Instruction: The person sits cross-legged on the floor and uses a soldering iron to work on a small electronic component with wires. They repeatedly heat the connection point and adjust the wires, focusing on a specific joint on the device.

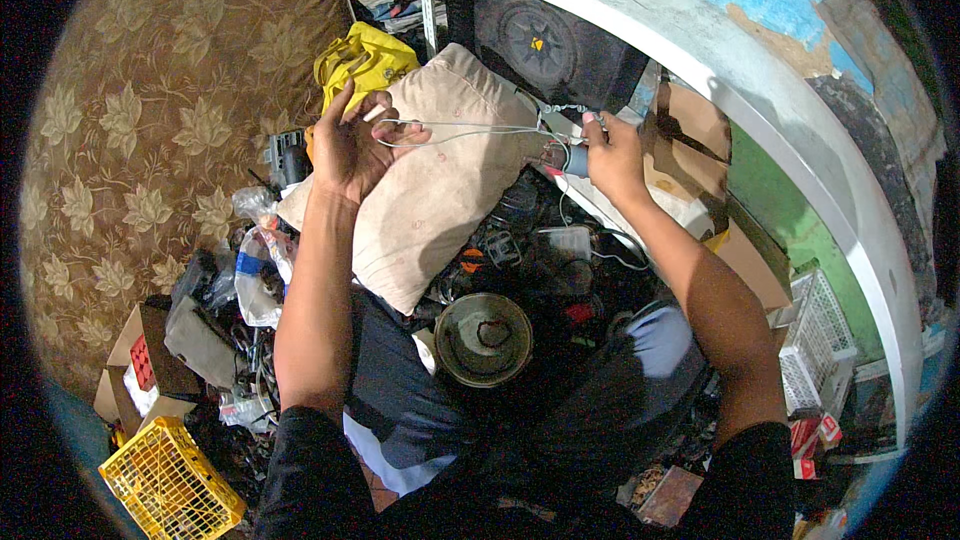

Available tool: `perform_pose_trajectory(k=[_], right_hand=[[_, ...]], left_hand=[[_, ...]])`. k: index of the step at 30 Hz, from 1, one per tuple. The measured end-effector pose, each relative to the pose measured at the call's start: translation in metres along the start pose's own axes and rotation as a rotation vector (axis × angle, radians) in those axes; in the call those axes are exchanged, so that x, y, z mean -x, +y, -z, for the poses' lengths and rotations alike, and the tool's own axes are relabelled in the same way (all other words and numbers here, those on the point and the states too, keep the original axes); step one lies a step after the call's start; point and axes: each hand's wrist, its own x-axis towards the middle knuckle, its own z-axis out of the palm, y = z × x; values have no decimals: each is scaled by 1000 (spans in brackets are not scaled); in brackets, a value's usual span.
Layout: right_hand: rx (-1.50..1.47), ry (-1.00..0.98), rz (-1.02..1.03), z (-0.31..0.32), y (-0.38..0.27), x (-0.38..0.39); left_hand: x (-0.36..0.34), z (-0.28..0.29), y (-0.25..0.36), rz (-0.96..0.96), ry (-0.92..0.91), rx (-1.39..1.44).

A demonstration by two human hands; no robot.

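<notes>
A thin pale cable [470, 127] stretches in a loop between my two hands, above a cream pillow [420, 190]. At its left end my left hand [358, 145] has curled fingers hooked in the loop. A short white stick-like piece [375, 113] shows between these fingers; its kind is unclear. My right hand [612, 155] is closed on the other end of the cable, where twisted strands gather by the thumb. Just beside that hand is a grey-blue cylindrical thing [576, 161], and I cannot tell whether it is held. A loose strand hangs below.
Between my legs stands a round metal tin [484, 340]. Dark clutter and cables lie beyond it. A yellow bag [365, 60] and a speaker [545, 40] are at the back. Left are a yellow crate [172, 480] and an open carton [140, 370]; right, a white basket [815, 345].
</notes>
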Motion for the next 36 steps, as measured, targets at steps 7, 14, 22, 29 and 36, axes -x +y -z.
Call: perform_pose_trajectory(k=[7, 14, 22, 29, 36], right_hand=[[64, 91, 32, -2, 14, -5], [-2, -8, -24, -3, 0, 1], [87, 83, -50, 4, 35, -9], [-225, 40, -346, 15, 18, -4], [-55, 169, -167, 12, 52, -14]], left_hand=[[-7, 19, 19, -214, 275, -873], [-6, 25, 12, -333, 190, -1854], [-20, 67, 8, -380, 301, -1944], [-31, 96, 14, -105, 334, -921], [-30, 146, 47, -152, 317, -1418]])
